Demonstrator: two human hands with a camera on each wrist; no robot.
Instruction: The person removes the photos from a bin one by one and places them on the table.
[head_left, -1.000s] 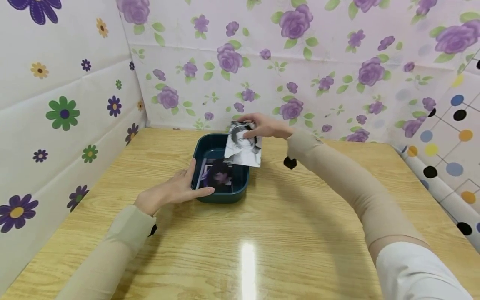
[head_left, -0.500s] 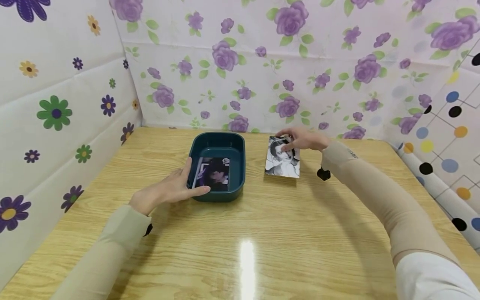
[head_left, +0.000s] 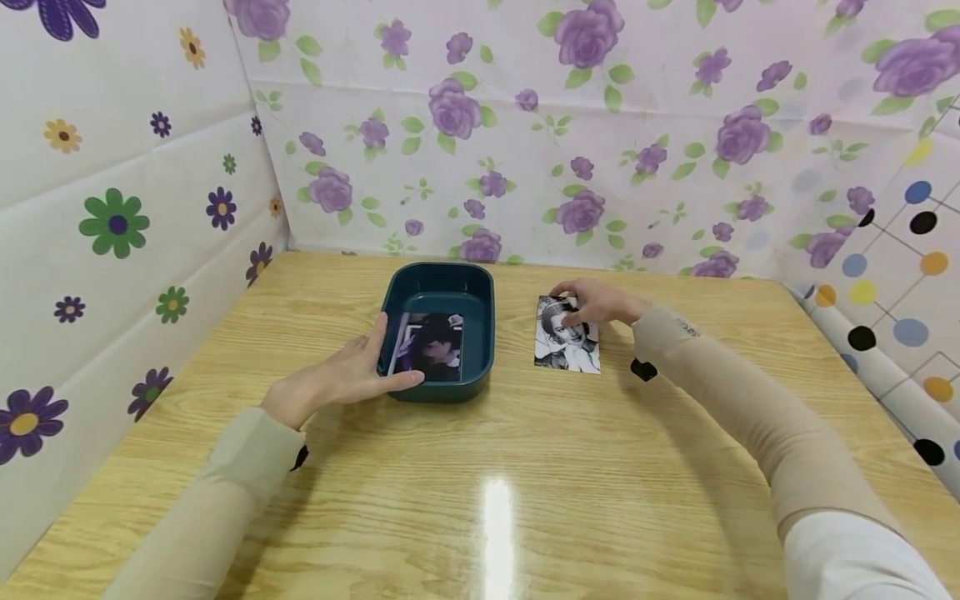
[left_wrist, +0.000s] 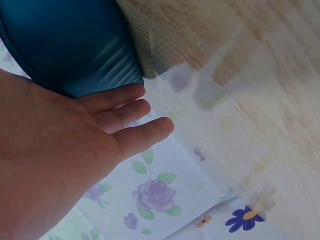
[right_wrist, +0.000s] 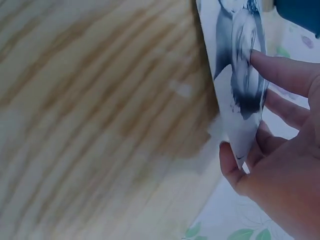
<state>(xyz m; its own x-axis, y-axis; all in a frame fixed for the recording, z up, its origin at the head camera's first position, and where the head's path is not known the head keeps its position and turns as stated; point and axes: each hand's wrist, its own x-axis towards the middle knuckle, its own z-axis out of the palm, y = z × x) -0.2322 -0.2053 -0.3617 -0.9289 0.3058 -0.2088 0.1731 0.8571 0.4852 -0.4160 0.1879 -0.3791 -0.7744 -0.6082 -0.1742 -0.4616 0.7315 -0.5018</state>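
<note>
Head view only: dark colour photo (head_left: 431,350) lying inside the bin (head_left: 442,392), toward its near end; neither wrist cam catches it. Left wrist cam adds ribbing on the bin's wall and three straight fingers of the left hand (head_left: 341,375) beside it; head cam puts the thumb at the near rim. Right wrist cam shows fingers behind the black-and-white photo (head_left: 570,346), thumb on its face: right hand (head_left: 600,302) pinches it, right of the bin. Photos flat, rectangular, thin. Bin smooth teal, rounded corners. Surface (head_left: 360,500) wood-grained, glossy.
</note>
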